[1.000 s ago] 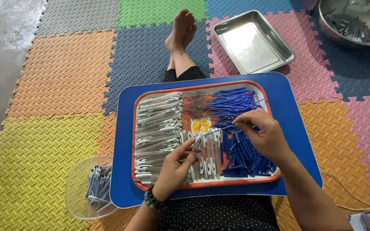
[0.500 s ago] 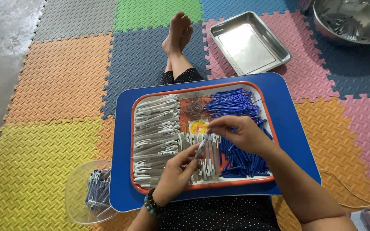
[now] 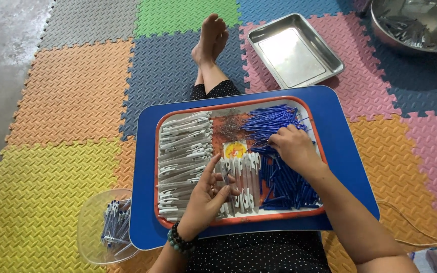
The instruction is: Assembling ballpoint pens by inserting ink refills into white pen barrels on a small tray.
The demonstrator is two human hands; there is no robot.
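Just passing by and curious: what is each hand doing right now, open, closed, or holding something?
Left hand: fingers loosely open over the white pen barrels; a grip cannot be told.
Right hand: fingers curled down on the blue refills; a grip cannot be told.

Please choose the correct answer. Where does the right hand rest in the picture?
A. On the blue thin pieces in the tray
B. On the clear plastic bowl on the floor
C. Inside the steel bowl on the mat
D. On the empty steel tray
A. The right hand lies on the blue thin pieces in the tray, far from the steel bowl, the clear plastic bowl and the steel tray.
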